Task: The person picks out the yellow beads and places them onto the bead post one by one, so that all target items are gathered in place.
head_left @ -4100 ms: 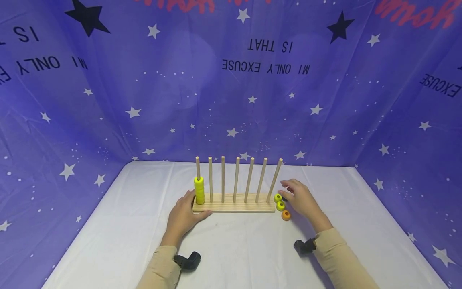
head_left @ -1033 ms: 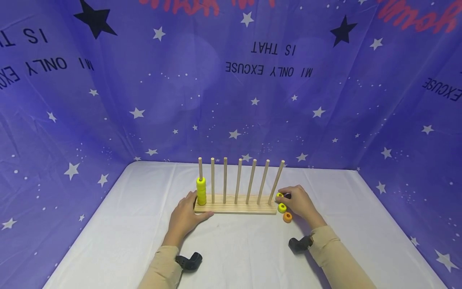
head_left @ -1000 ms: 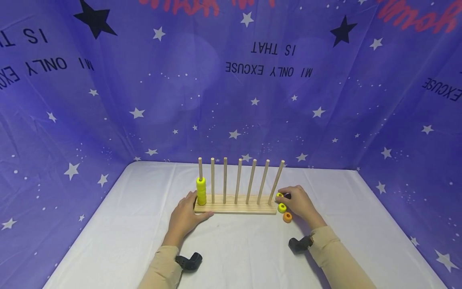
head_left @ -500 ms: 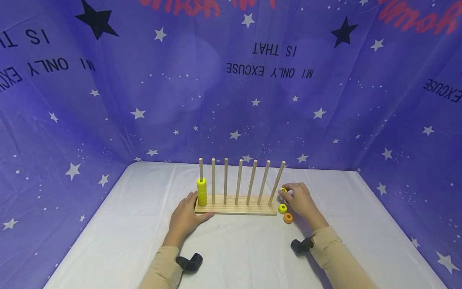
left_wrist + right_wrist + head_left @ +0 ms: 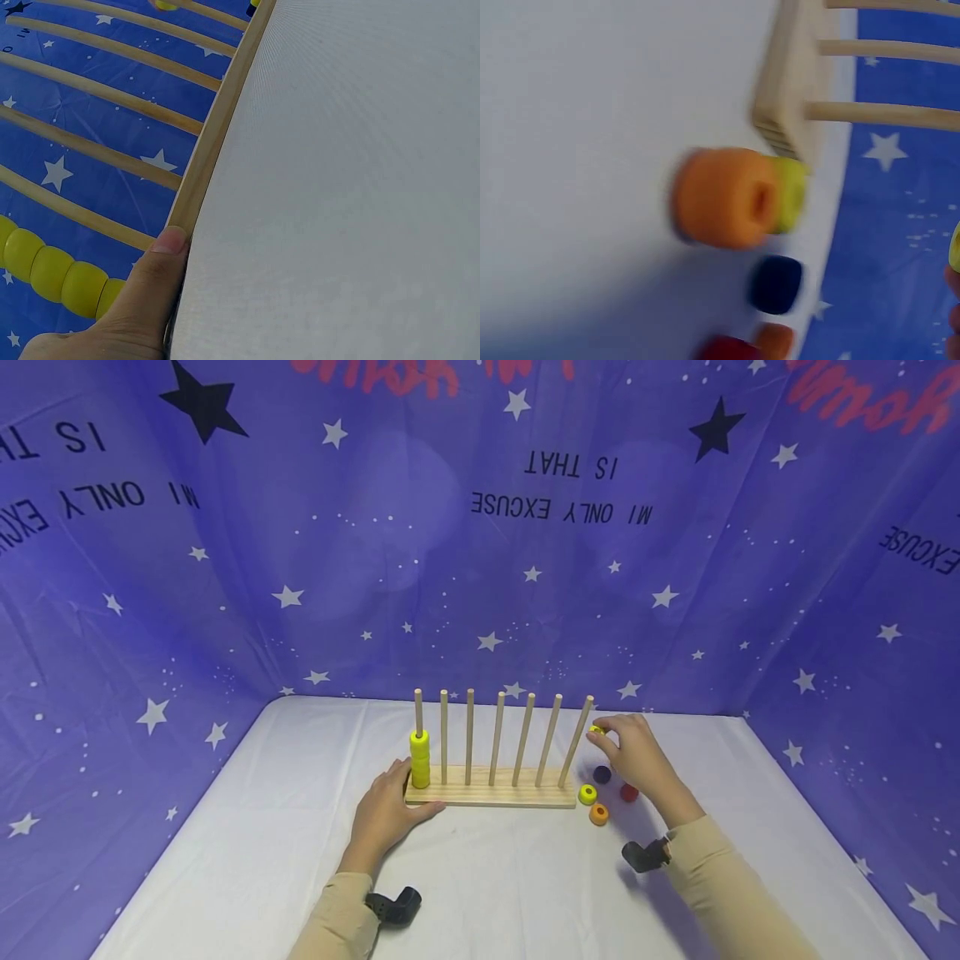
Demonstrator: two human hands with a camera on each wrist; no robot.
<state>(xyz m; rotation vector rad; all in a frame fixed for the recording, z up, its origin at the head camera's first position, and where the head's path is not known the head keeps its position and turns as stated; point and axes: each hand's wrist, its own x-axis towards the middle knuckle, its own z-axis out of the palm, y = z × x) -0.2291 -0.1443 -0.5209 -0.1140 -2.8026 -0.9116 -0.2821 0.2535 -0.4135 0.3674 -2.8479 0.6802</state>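
A wooden peg rack (image 5: pixel 491 797) with a row of upright pegs stands on the white table. Yellow beads (image 5: pixel 420 762) are stacked on its leftmost peg. My left hand (image 5: pixel 384 817) holds the rack's left end; in the left wrist view the thumb (image 5: pixel 154 274) lies on the base's front edge. Up near the top of the rightmost peg, my right hand (image 5: pixel 633 758) pinches a yellow bead (image 5: pixel 596 729) between thumb and fingertips. In the right wrist view only a sliver of that bead (image 5: pixel 955 247) and some fingertips show at the right edge.
Right of the rack lie a yellow bead (image 5: pixel 588 793), an orange bead (image 5: pixel 598 814), a dark blue bead (image 5: pixel 602 774) and a red bead (image 5: pixel 628 792). The right wrist view shows another orange bead (image 5: pixel 774 342) beside the red one. A purple starred cloth (image 5: pixel 480 568) hangs behind the table.
The right hand has taken the farther yellow bead from the table and raised it toward the rightmost peg's top, uncovering the dark blue and red beads. The left hand keeps its place.
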